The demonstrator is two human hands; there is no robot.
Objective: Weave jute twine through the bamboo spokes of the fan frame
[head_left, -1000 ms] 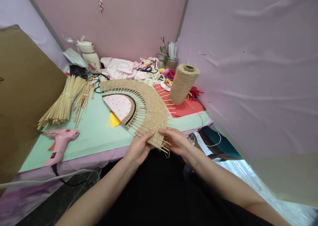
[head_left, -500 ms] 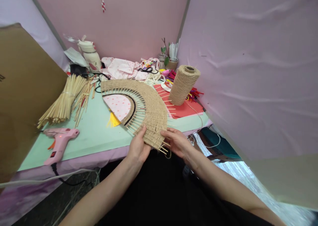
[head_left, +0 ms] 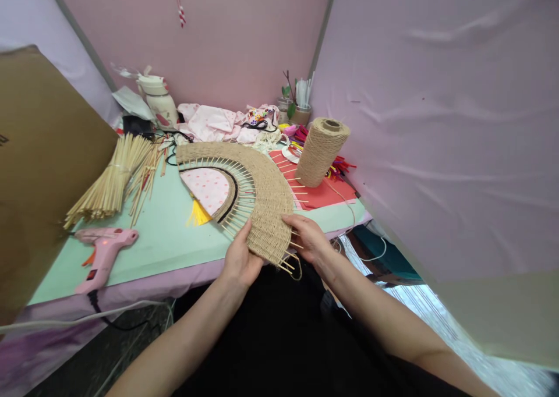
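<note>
A semicircular woven fan (head_left: pixel 271 202) of tan twine on thin sticks lies partly over the table, its near end tilted past the front edge. Its inner part is pink dotted cloth with a black rim, and a yellow tassel (head_left: pixel 200 212) hangs by it. My left hand (head_left: pixel 241 259) grips the near end from the inner side, thumb on top and fingers underneath. At the outer edge, my right hand (head_left: pixel 308 238) pinches the weave near the protruding stick ends, its fingertips partly hidden below. A loop of twine dangles beside those sticks.
A twine spool (head_left: pixel 321 152) stands on red sheets (head_left: pixel 336 194) at right. On the left are a pink glue gun (head_left: pixel 105 254), a bundle of sticks (head_left: pixel 107 181) and a cardboard sheet (head_left: pixel 43 170). A bottle (head_left: pixel 159 103) and cloth (head_left: pixel 209 122) sit behind.
My right hand has shifted slightly up along the fan's outer edge, uncovering more of the stick ends. My left hand has moved very slightly left and still holds the fan.
</note>
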